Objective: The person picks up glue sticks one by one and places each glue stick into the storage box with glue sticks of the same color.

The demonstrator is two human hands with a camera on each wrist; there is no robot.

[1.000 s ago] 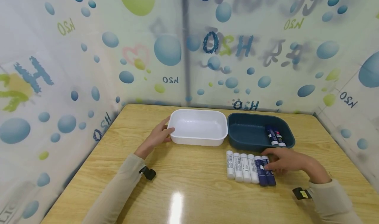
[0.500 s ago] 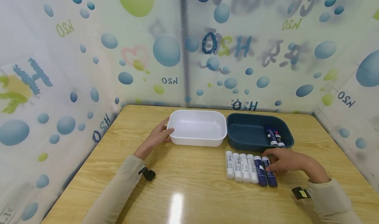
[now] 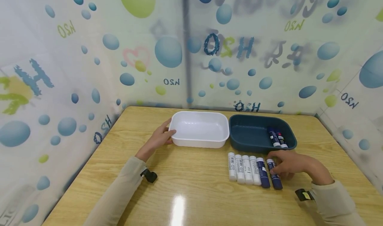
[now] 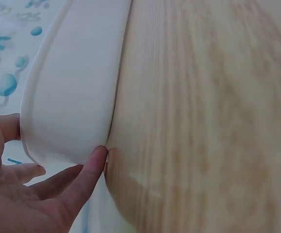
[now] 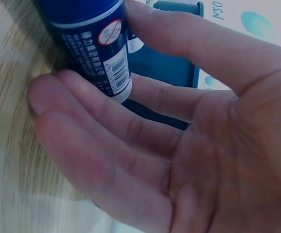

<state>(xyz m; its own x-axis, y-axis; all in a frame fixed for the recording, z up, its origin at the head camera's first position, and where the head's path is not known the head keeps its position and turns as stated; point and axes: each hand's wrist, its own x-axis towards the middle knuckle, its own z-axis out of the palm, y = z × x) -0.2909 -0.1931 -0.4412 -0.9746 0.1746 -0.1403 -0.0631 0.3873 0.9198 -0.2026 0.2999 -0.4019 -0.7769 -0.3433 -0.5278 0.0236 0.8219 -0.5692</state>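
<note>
My left hand (image 3: 158, 138) holds the left end of a white plastic tray (image 3: 200, 143), its thumb over the rim. In the left wrist view, fingertips rest against the tray's outer wall (image 4: 75, 87), one down at its base. My right hand (image 3: 291, 164) pinches a dark blue glue stick (image 3: 276, 179) between thumb and fingers; the stick lies slightly angled on the table. Its barcode label (image 5: 115, 73) faces the right wrist camera. Left of it another blue glue stick (image 3: 263, 174) and several white glue sticks (image 3: 247, 170) form a row.
A dark teal tray (image 3: 248, 143) stands against the white one, with two blue glue sticks (image 3: 274, 138) at its right end. The wooden table (image 3: 143, 192) meets a patterned curtain (image 3: 143, 93) behind the trays.
The right hand has drawn the rightmost blue glue stick slightly to the right, opening a gap from its neighbour. The left hand stays at the white tray.
</note>
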